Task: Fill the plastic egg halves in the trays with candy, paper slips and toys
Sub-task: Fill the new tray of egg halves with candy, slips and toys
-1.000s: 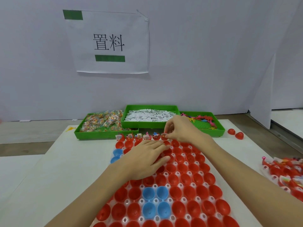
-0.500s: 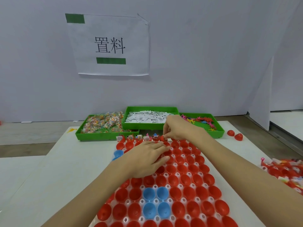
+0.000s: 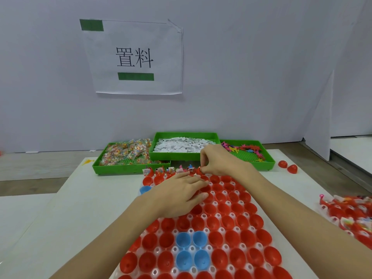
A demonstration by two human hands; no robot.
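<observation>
Nearest the person, the clear tray (image 3: 173,249) on the table (image 3: 66,218) holds rows of red egg halves (image 3: 214,238) with four blue egg halves (image 3: 191,249) among them, and all of these near and middle rows look empty. Farther in, the left hand (image 3: 179,196) lies flat on the tray with its fingers straight, pressing on the cups and gripping nothing. Just beyond it, at the tray's far edge, the right hand (image 3: 216,161) pinches something small at a red half in the last row; what it holds is too small to tell.

Left of that hand, along the same far row, a few filled halves (image 3: 161,171) show wrappers and slips sticking up. By that showing, only part of one row is done and nearly the whole tray is left. At the table's right edge a second tray (image 3: 352,214) looks already stuffed.

Along the far edge stand three green bins: candy (image 3: 124,153) on the left, paper slips (image 3: 181,144) in the middle, small toys (image 3: 248,151) on the right. Two loose red halves (image 3: 287,166) lie near the far right corner.
</observation>
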